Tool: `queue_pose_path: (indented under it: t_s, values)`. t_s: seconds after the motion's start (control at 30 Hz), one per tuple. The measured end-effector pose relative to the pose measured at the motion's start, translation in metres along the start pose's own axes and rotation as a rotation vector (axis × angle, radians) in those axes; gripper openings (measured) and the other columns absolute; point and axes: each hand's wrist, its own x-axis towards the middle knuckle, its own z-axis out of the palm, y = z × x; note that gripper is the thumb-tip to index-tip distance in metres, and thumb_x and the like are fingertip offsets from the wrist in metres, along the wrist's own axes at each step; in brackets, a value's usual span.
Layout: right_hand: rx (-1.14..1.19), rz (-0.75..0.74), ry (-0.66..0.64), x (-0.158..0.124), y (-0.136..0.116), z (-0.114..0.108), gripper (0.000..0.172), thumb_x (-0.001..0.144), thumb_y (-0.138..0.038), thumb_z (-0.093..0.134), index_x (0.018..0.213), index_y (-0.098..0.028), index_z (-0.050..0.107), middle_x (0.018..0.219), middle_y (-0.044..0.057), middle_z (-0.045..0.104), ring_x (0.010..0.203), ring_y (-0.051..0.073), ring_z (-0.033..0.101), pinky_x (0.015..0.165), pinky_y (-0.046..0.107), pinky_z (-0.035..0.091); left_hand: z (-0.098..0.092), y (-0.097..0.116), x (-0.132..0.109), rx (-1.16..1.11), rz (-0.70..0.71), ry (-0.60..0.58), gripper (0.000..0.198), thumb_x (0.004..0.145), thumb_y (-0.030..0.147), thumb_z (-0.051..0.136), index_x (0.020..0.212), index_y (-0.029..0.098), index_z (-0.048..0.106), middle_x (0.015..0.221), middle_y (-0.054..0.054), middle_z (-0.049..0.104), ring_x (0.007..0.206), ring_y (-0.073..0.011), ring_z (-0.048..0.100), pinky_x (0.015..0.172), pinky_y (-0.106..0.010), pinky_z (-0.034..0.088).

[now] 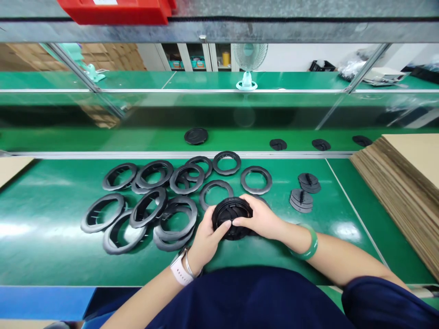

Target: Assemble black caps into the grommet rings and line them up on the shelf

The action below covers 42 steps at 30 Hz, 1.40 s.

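Note:
Between my two hands I hold a round black plastic part (232, 210), a ring with a disc set in its opening. My left hand (207, 235) wraps its left side, thumb pressed on the disc. From the right, my right hand (262, 218) grips the rim, its thumb also on the disc, the two thumb tips nearly meeting. The fingers beneath the part are hidden. Loose black rings (178, 218) lie to the left and behind, some overlapping. A single ring (256, 180) rests just beyond my right hand. Small black discs (301, 201) sit stacked to the right.
A green belt (144, 139) runs behind the green worktable (51, 256), carrying a finished-looking round part (195, 135) and several discs (321, 145). Cardboard sheets (394, 183) are piled at the right. A metal beam (274, 33) with a red bin (118, 11) crosses overhead.

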Motion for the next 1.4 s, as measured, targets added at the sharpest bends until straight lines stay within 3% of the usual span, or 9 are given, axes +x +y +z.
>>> queue_pose_path:
  t_s: [0.47,0.57,0.63,0.7,0.8,0.93,1.13,1.27,1.4]
  values:
    - [-0.046,0.028,0.059,0.001,0.003,0.005,0.033,0.067,-0.018,0.082,0.093,-0.020,0.061,0.090,-0.001,0.068,0.085,0.021,0.063,0.077,0.034,0.048,0.002,-0.005,0.001,0.097,0.017,0.035,0.037,0.092,0.042,0.061,0.121,0.023,0.052,0.119,-0.006,0.063,0.112,-0.0238,0.060,0.100,-0.039,0.046]
    - [0.150,-0.037,0.131,0.015,0.004,-0.014,0.036,0.064,-0.022,0.085,0.092,-0.019,0.063,0.090,0.000,0.068,0.085,0.021,0.063,0.079,0.035,0.050,0.004,-0.003,0.001,-0.129,0.022,-0.029,0.048,0.095,0.048,0.051,0.135,0.022,0.040,0.123,-0.012,0.064,0.097,-0.0252,0.069,0.087,-0.042,0.054]
    - [0.417,-0.100,0.324,0.029,0.010,-0.036,0.039,0.064,-0.026,0.085,0.095,-0.018,0.064,0.096,0.001,0.070,0.090,0.021,0.065,0.084,0.036,0.052,0.004,0.000,0.000,-0.213,0.043,-0.099,0.052,0.099,0.048,0.043,0.142,0.022,0.029,0.123,-0.015,0.066,0.094,-0.0255,0.071,0.084,-0.044,0.057]
    - [0.683,-0.144,0.537,0.044,0.021,-0.063,0.038,0.068,-0.025,0.083,0.100,-0.017,0.064,0.102,0.003,0.071,0.095,0.021,0.066,0.089,0.036,0.053,0.006,0.006,-0.002,-0.053,0.105,-0.150,0.051,0.098,0.043,0.049,0.142,0.023,0.032,0.123,-0.015,0.067,0.101,-0.0253,0.069,0.089,-0.044,0.056]
    - [0.953,-0.078,0.722,0.061,0.040,-0.096,0.023,0.078,-0.019,0.074,0.099,-0.015,0.066,0.098,0.005,0.073,0.092,0.020,0.068,0.088,0.036,0.056,0.011,0.016,-0.001,0.453,0.314,-0.267,0.043,0.091,0.035,0.063,0.131,0.025,0.050,0.121,-0.010,0.067,0.112,-0.0264,0.064,0.098,-0.046,0.051]
    - [1.182,0.064,0.769,0.069,0.055,-0.113,0.012,0.094,-0.020,0.056,0.096,-0.014,0.067,0.096,0.007,0.075,0.093,0.019,0.069,0.085,0.033,0.058,0.022,0.025,0.005,0.820,0.572,-0.449,0.038,0.090,0.031,0.065,0.125,0.020,0.057,0.121,-0.010,0.066,0.118,-0.0290,0.057,0.105,-0.050,0.044]
    - [1.245,0.031,0.759,0.073,0.056,-0.115,0.021,0.100,-0.025,0.050,0.101,-0.015,0.069,0.105,0.005,0.074,0.102,0.018,0.068,0.090,0.033,0.059,0.040,0.027,0.011,0.910,0.600,-0.473,0.049,0.086,0.038,0.069,0.128,0.016,0.056,0.116,-0.013,0.065,0.111,-0.0313,0.056,0.101,-0.052,0.044]
    - [1.221,0.056,0.744,0.074,0.059,-0.115,0.021,0.099,-0.023,0.049,0.100,-0.016,0.069,0.105,0.005,0.074,0.101,0.018,0.068,0.088,0.033,0.059,0.048,0.028,0.005,0.693,0.483,-0.459,0.025,0.091,0.029,0.062,0.113,0.018,0.063,0.098,-0.008,0.067,0.094,-0.0252,0.060,0.088,-0.044,0.047]
    - [1.026,0.066,0.590,0.069,0.066,-0.112,0.012,0.090,-0.024,0.062,0.093,-0.015,0.070,0.098,0.009,0.075,0.093,0.021,0.070,0.082,0.035,0.060,0.044,0.026,-0.002,0.096,0.188,-0.554,0.020,0.083,0.026,0.068,0.100,0.018,0.060,0.097,-0.006,0.066,0.092,-0.0209,0.063,0.085,-0.035,0.049]
